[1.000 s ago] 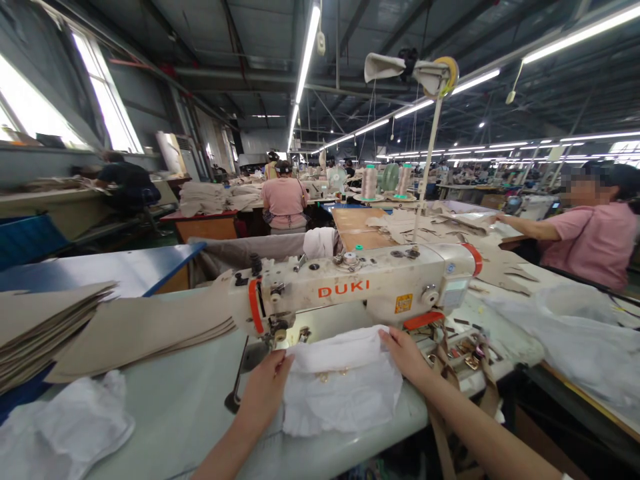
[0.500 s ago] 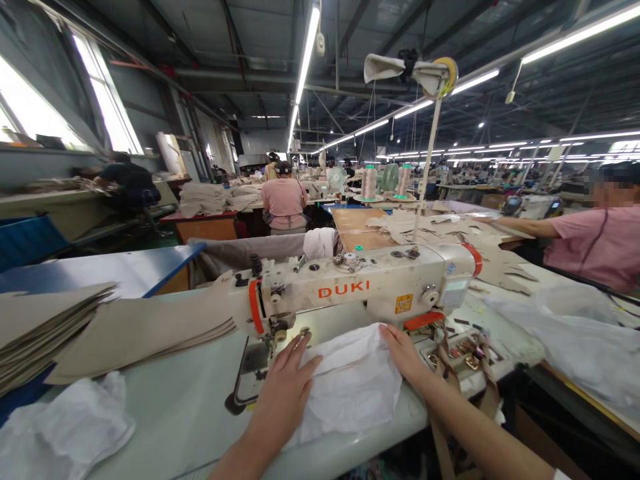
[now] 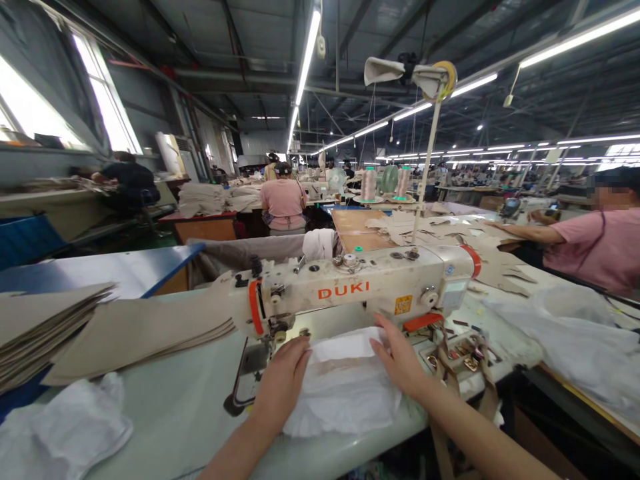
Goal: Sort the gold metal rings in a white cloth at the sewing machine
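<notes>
A thin white cloth (image 3: 345,393) lies on the sewing machine bed, with a flat fold along its far edge and a beige tint beneath. My left hand (image 3: 283,377) is at its upper left corner, fingers together and thumb against them, closed on the cloth's edge. At the upper right corner is my right hand (image 3: 400,357); its thumb touches the cloth while the fingers are held apart from it, toward the machine arm. The sewing machine (image 3: 345,283), marked DUKI, stands just beyond both hands. Its needle area is left of the cloth, partly hidden.
Stacked beige panels (image 3: 145,327) and a crumpled white cloth (image 3: 75,420) lie at left. A tray of metal fittings (image 3: 465,353) with hanging straps is at right. Clear plastic (image 3: 575,327) covers the right side. A person in pink (image 3: 595,240) sits at far right.
My left hand has drawn its spread fingers together at the cloth's edge. The right hand's thumb and fingers have parted at the corner. The cloth's far edge now lies folded flatter.
</notes>
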`<action>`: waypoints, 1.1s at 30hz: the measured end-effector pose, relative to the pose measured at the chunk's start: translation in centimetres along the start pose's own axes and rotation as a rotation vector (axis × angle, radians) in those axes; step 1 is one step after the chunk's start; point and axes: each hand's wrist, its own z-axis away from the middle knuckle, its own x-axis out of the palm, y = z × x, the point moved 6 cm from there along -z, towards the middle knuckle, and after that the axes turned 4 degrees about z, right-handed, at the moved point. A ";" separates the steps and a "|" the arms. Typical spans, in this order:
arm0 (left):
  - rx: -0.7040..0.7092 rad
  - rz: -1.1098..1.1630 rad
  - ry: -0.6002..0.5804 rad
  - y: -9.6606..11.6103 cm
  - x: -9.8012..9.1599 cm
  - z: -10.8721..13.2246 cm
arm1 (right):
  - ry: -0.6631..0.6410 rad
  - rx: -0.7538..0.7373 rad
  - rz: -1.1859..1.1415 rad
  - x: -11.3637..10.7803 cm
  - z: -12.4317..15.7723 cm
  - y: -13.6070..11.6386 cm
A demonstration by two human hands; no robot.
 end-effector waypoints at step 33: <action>0.369 -0.393 -0.138 1.1 0.9 3.2 | -0.083 -0.059 0.415 2.2 -5.5 -4.0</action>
